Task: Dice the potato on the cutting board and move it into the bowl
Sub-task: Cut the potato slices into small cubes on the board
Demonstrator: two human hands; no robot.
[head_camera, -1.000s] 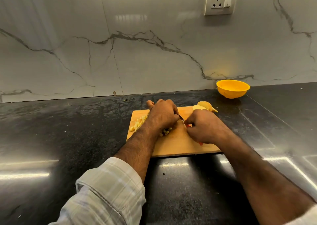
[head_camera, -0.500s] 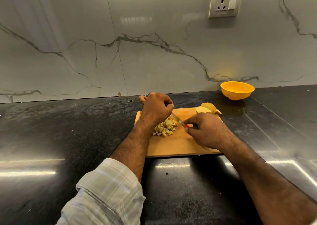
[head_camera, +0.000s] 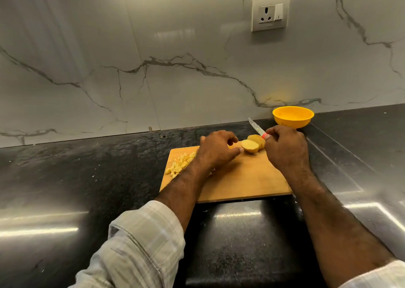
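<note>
A wooden cutting board (head_camera: 245,182) lies on the black counter. Two uncut potato pieces (head_camera: 252,145) sit at its far edge. My left hand (head_camera: 215,149) reaches toward them, its fingertips touching the nearer piece, fingers curled and apart. My right hand (head_camera: 285,147) is shut on a knife (head_camera: 256,128) with a red handle; the blade points up and away to the left, off the board. A pile of diced potato (head_camera: 180,163) lies at the board's left edge, partly hidden by my left forearm. The yellow bowl (head_camera: 293,116) stands behind my right hand by the wall.
The black stone counter (head_camera: 87,178) spreads left and right of the board. A marble wall (head_camera: 153,57) with a socket (head_camera: 270,13) rises just behind. Small potato crumbs lie on the counter left of the board.
My left hand left the diced pile and moved right to the potato pieces. My right hand lifted the knife off the board and moved back toward the bowl. The diced pile now sits at the board's left.
</note>
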